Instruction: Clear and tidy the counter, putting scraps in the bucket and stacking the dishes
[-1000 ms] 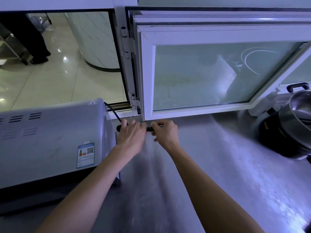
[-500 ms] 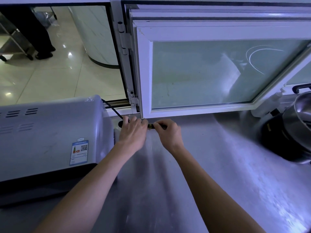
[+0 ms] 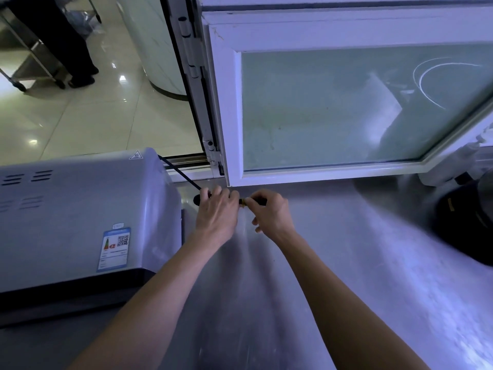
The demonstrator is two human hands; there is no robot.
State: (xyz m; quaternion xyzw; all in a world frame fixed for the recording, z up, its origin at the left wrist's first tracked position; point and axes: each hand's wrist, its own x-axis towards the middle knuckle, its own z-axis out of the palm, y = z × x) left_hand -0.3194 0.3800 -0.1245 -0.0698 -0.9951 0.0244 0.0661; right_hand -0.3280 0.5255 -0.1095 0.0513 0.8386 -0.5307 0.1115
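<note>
- Cord [image 3: 178, 170]: black, thin; runs from behind the grey appliance down to the table, where its end lies just below the window frame's lower left corner. A dark rounded end [image 3: 197, 200] shows left of the left hand; a short dark piece with a yellowish band [image 3: 243, 201] shows between the two hands. What exactly the piece is cannot be told.
- Left hand [image 3: 217, 214]: palm down over the cord's end, fingers curled around it; grip closed on the cord.
- Right hand [image 3: 270, 213]: just beside the left hand, thumb and forefinger pinching the short dark piece; the other fingers are curled under.
- Table [image 3: 333, 263]: brushed metal, grey, with streaked reflections; both forearms reach across it from the near edge.
- Appliance [image 3: 80, 209]: grey casing with vent slots, a hot-surface warning triangle and a blue label with a QR code; stands on the table at left, near the left hand.
- Window [image 3: 346, 108]: white-framed pane, swung open over the back of the table; frosted greenish glass.
- Dark pot [image 3: 464, 225]: at the right edge, partly cut off.
- Tiled floor [image 3: 80, 116]: glossy, seen through the opening at upper left, with a person's dark trouser legs [image 3: 61, 36] standing on it.
</note>
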